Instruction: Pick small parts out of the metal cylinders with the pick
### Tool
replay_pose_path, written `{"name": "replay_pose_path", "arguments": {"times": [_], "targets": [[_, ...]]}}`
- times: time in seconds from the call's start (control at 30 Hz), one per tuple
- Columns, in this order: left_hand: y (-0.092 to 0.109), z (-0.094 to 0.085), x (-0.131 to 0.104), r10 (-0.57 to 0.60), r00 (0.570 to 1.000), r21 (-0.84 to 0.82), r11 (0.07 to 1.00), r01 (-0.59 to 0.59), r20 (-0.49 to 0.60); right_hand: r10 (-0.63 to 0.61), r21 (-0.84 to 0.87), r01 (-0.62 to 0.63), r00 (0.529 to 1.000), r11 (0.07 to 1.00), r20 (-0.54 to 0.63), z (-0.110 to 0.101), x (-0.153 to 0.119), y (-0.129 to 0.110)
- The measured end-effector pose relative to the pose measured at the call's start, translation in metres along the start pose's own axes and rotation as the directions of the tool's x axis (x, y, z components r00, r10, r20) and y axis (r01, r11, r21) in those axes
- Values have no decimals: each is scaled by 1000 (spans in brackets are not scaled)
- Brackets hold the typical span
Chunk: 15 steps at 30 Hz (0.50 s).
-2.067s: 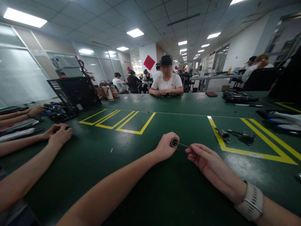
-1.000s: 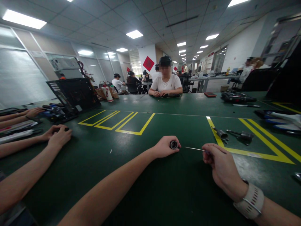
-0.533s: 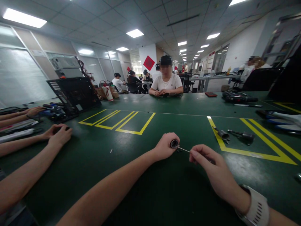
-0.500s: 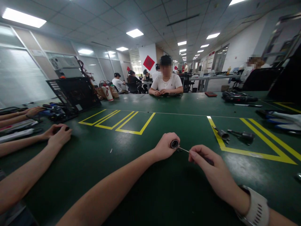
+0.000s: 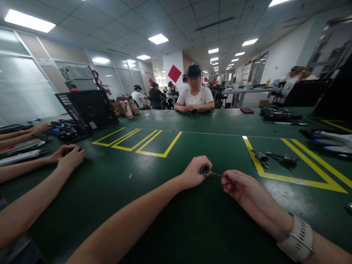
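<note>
My left hand [image 5: 196, 171] is wrapped round a dark cylindrical metal part [image 5: 205, 169], whose round open end faces me. Small bits of metal show at its lower edge. From there a thin metal rod [image 5: 218, 174] runs to the right, its far end pinched in the fingers of my right hand [image 5: 239, 185]. Whatever else lies behind those fingers is hidden. Two similar metal parts, one [image 5: 261, 157] on the left and one [image 5: 288, 159] on the right, lie on the green table [image 5: 154, 205] within yellow tape.
At the left, another person's hands [image 5: 68, 156] are on the table. A person [image 5: 194, 97] sits across it. A black open case [image 5: 88, 108] stands at the back left. A power tool [image 5: 280, 113] and pale-handled tools [image 5: 332, 139] lie at the right.
My right hand has turned about the rod, its palm side now showing more and its wrist rolled. My left hand and the part it holds have barely moved.
</note>
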<state>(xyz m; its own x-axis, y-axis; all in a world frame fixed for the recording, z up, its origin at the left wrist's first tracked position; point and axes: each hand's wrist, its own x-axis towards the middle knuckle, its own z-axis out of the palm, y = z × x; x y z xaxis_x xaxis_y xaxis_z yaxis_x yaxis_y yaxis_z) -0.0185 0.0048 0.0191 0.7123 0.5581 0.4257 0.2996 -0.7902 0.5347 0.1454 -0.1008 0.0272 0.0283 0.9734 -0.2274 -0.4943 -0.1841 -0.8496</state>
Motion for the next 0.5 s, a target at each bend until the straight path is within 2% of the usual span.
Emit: {"name": "replay_pose_path", "arguments": {"times": [0.13,0.23,0.33,0.37,0.4,0.43,0.47,0.5], "targets": [[-3,1,1,-18,1000,33,999,17,8,-22,-22,22,1000,1000,17,-1,1,3],[-8,3,0,-67,998,73,995,67,-5,-68,-44,67,998,997,-13,-4,3,5],[-16,5,0,-150,986,105,982,157,-77,-224,-205,206,972,957,-69,-5,-1,1],[-19,5,0,-177,977,111,975,190,-119,-314,-326,282,948,902,-46,-4,-5,-2],[-23,4,0,-204,964,116,967,225,-169,-406,-456,372,913,809,25,-1,-10,-4],[-26,3,0,-231,947,120,958,262,-224,-474,-582,466,867,667,152,4,-17,-4],[-31,0,1,-258,924,121,946,301,-282,-485,-635,577,806,513,340,10,-24,-2],[-35,-3,1,-284,897,117,933,340,-339,-445,-633,676,732,378,517,17,-31,4]]}}
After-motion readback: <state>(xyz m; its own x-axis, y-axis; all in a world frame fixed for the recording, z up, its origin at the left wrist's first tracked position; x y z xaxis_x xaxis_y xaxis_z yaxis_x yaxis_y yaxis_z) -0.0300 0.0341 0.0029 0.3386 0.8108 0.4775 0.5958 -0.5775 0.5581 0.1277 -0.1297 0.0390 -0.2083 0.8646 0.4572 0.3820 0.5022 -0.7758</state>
